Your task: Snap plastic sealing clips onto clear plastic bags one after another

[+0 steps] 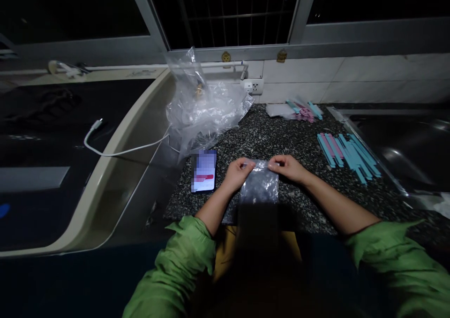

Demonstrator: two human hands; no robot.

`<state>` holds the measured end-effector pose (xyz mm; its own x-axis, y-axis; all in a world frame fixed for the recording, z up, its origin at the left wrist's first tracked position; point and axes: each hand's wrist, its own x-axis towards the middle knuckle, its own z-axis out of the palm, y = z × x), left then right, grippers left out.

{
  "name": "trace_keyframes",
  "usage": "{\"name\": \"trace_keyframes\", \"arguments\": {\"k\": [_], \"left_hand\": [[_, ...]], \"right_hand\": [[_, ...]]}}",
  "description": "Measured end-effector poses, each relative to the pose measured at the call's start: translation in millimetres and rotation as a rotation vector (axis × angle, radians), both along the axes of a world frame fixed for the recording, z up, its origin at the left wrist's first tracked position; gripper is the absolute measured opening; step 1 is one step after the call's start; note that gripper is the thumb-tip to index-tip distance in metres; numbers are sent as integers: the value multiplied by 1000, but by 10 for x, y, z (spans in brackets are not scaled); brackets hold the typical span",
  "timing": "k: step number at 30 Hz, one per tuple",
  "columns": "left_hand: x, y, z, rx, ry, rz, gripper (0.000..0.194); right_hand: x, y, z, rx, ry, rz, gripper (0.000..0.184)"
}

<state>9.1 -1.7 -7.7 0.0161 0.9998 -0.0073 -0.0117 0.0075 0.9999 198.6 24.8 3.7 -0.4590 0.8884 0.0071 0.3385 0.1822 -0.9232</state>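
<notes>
A clear plastic bag (260, 184) hangs flat between my hands, over the front edge of the dark speckled counter. My left hand (239, 172) pinches its top left corner between thumb and fingers. At the top right corner, my right hand (287, 167) holds the bag in the same kind of pinch. The lower part of the bag fades into shadow. Just left of my left hand lies a phone (204, 171) with its screen lit. Blue and pink flat sticks (351, 154) lie in a loose group to the right of my right hand.
A heap of clear plastic bags (207, 111) sits at the back left, beside a washing machine (140, 116). A white charging cable (130, 153) trails across the machine. More wrapped sticks (304, 111) lie near the tiled wall. A metal sink (404, 149) borders the counter at right.
</notes>
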Motion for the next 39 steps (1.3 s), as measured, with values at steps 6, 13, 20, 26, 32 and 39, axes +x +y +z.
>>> {"name": "trace_keyframes", "arguments": {"k": [6,13,20,26,32,39], "left_hand": [[13,-17,4,-30,-9,-58,31],[16,-18,-28,-85,12,-181,34],[83,-36,19,-79,41,-255,40],[72,-66,-14,-143,111,-332,49],[93,-50,-42,-108,162,-287,51],[86,-90,16,-116,222,-313,54]], "right_hand": [[-28,-9,-5,36,-22,-15,41],[66,43,85,119,-73,-47,38],[-2,20,168,156,-127,-25,39],[169,111,196,142,-41,-184,40],[175,120,206,118,8,-270,38],[307,169,233,162,124,-468,34]]}}
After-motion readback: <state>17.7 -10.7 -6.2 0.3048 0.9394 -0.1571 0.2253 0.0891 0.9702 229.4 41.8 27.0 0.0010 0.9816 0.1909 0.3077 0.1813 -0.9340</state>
